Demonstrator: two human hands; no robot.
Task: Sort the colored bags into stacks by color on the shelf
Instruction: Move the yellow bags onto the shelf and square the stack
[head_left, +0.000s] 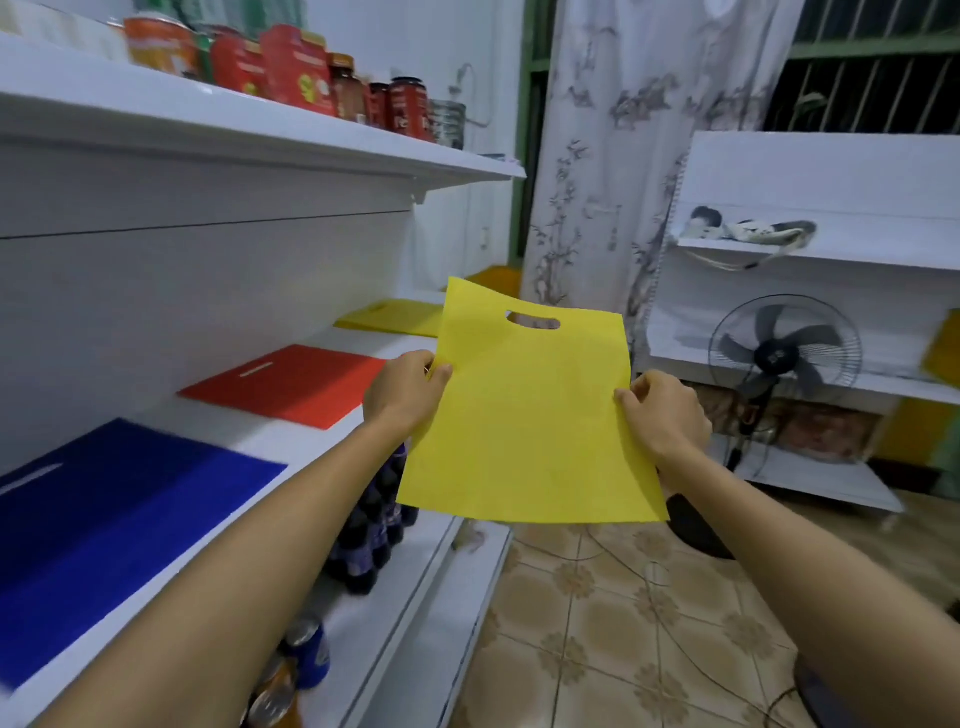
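Left hand (402, 389) and right hand (662, 413) each pinch side edge of yellow bag (530, 405), held past shelf (332, 431) front edge; blue stack (119, 525), red stack (291, 384), yellow stack (392, 317) on shelf.

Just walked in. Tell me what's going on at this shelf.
A person is holding up a yellow bag, left hand and right hand each pinching a side edge, in the air beside the white shelf. On that shelf lie a blue bag nearest, a red bag further along, and a second yellow bag beyond it. The held bag is not yet set down.
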